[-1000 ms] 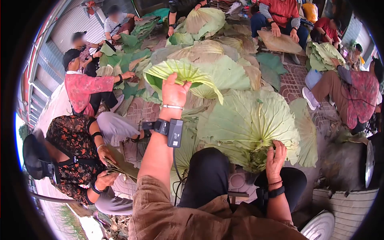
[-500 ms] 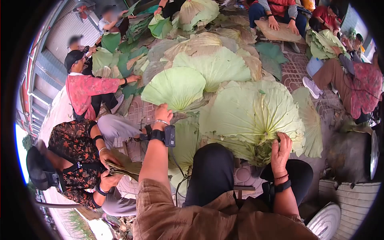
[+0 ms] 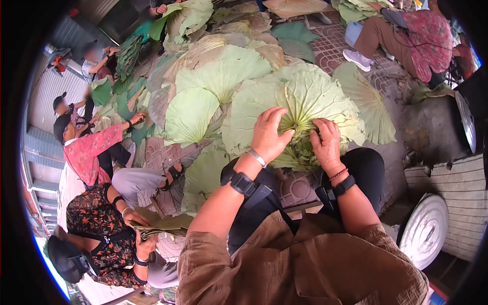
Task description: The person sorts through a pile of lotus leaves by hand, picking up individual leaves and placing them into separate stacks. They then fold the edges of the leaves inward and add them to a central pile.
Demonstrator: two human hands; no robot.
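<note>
A large pale-green lotus leaf (image 3: 320, 96) lies in front of me on top of a stack, its ribs fanning out from the centre. My left hand (image 3: 271, 136) rests over its near left part, thumb apart from the fingers, holding nothing. Close to the leaf's centre, my right hand (image 3: 327, 146) curls its fingers onto the gathered near edge; the parts under the fingers are hidden. Crumpled leaf edges (image 3: 300, 156) hang between my hands, above my knees. Left of the stack, a smaller smooth lotus leaf (image 3: 190, 116) overlaps others.
A pile of dried leaves (image 3: 201, 53) spreads beyond the stack. At my left, a person in a patterned shirt (image 3: 84, 216) holds folded leaves (image 3: 165, 223). Other people sit around the pile. A round metal lid (image 3: 426, 231) stands at lower right, near a striped surface (image 3: 460, 203).
My left hand has moved from the smaller leaf at left onto the large leaf. My right hand has shifted inward along the near edge. The view has turned to the right and down.
</note>
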